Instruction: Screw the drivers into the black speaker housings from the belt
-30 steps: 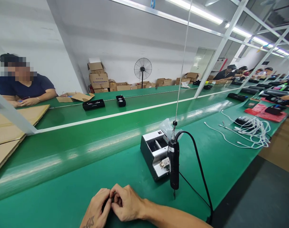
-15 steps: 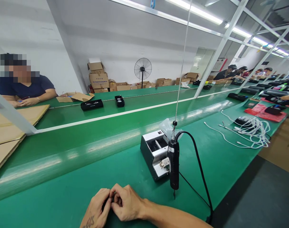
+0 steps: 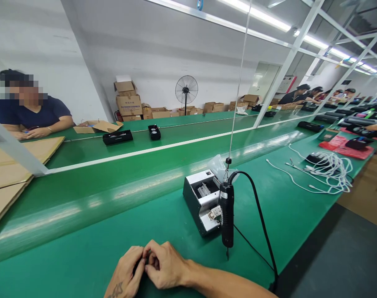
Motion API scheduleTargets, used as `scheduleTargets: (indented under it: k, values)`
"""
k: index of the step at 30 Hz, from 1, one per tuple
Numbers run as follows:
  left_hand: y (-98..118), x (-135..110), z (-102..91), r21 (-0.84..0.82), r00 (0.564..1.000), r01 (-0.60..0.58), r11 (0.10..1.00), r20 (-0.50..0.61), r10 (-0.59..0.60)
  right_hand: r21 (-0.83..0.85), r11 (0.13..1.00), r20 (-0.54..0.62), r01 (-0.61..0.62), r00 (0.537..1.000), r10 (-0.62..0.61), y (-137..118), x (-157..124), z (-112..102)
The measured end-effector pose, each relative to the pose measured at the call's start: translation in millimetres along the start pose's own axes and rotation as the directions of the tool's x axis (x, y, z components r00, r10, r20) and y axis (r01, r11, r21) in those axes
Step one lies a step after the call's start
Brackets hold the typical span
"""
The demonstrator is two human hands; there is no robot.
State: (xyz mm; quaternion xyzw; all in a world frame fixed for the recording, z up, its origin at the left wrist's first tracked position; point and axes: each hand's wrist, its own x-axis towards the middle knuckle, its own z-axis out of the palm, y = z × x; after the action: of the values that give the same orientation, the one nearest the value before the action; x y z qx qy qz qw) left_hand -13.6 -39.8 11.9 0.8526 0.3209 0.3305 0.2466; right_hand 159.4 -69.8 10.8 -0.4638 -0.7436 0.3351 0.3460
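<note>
My left hand (image 3: 126, 270) and my right hand (image 3: 166, 265) meet at the front edge of the green bench (image 3: 83, 256). Their fingers are curled and the fingertips touch. Whatever is between them, if anything, is hidden in the dark gap. To the right of my right hand hangs a black electric screwdriver (image 3: 227, 217), upright on a cable with its bit pointing down, apart from my hands. Just behind it stands a black and silver screw feeder (image 3: 194, 196) with an open top.
A clear plastic bag (image 3: 218, 165) lies behind the feeder. White cables (image 3: 328, 174) are heaped at the right, near red plastic sheets (image 3: 334, 147). Black cases (image 3: 118, 137) sit on the green conveyor belt (image 3: 172, 149). A person (image 3: 36, 111) sits across, behind cardboard (image 3: 15, 161).
The black cases on the belt have shifted slightly left. The part inside the screw feeder has changed position. The seated person has leaned a little. My hands have not moved.
</note>
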Motion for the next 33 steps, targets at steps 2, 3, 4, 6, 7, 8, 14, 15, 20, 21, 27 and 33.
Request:
scheduleTargets:
  k: [2, 3, 4, 6, 7, 8, 14, 15, 20, 21, 27, 33]
  values:
    - [0.4, 0.8, -0.3, -0.001, 1.000, 0.000, 1.000, 0.002, 0.000, 0.011, 1.000, -0.004, 0.005, 1.000, -0.005, 0.4, -0.3, 0.5]
    - [0.8, 1.5, -0.6, -0.002, 1.000, -0.003, 1.000, 0.004, 0.003, 0.018, 1.000, -0.009, 0.011, 1.000, -0.011, 0.7, -0.4, 0.7]
    - [1.3, 2.1, -0.9, -0.003, 1.000, -0.007, 1.000, 0.006, 0.007, 0.026, 0.999, -0.015, 0.018, 1.000, -0.017, 1.0, -0.4, 0.9]
    - [2.0, 2.7, -1.3, -0.006, 1.000, -0.013, 1.000, 0.006, 0.014, 0.036, 0.999, -0.026, 0.031, 0.999, -0.030, 1.9, -0.1, 1.3]
    - [1.9, 2.7, -1.3, -0.009, 1.000, -0.016, 1.000, 0.007, 0.016, 0.038, 0.999, -0.030, 0.034, 0.999, -0.033, 2.3, 0.1, 1.6]
    - [1.6, 2.4, -1.2, -0.010, 1.000, -0.016, 1.000, 0.006, 0.016, 0.038, 0.999, -0.032, 0.035, 0.999, -0.034, 2.7, 0.3, 2.0]
    - [-3.1, -0.3, 1.2, -0.001, 1.000, 0.006, 1.000, 0.012, -0.006, 0.036, 0.999, -0.035, 0.029, 0.999, -0.028, 3.9, 0.1, 3.8]
    - [-3.6, -0.5, 1.5, 0.000, 1.000, 0.009, 1.000, 0.015, -0.009, 0.036, 0.999, -0.038, 0.032, 0.999, -0.031, 4.0, 0.0, 3.7]
    - [-3.9, -1.3, 1.6, -0.006, 1.000, 0.025, 1.000, 0.019, -0.024, 0.045, 0.998, -0.043, 0.040, 0.998, -0.039, 3.6, 0.0, 2.4]
    - [-3.7, -1.3, 1.4, -0.008, 0.999, 0.026, 1.000, 0.019, -0.025, 0.051, 0.998, -0.045, 0.043, 0.998, -0.040, 3.4, -0.1, 2.3]
    - [-2.6, 0.1, 0.4, -0.017, 0.999, 0.027, 0.999, 0.023, -0.027, 0.039, 0.999, -0.040, 0.035, 0.999, -0.033, 2.5, -0.2, 2.5]
    - [-1.2, -0.1, 0.4, -0.022, 0.998, 0.054, 0.998, 0.033, -0.053, -0.017, 1.000, 0.000, -0.004, 1.000, 0.004, 1.4, 0.1, 1.3]
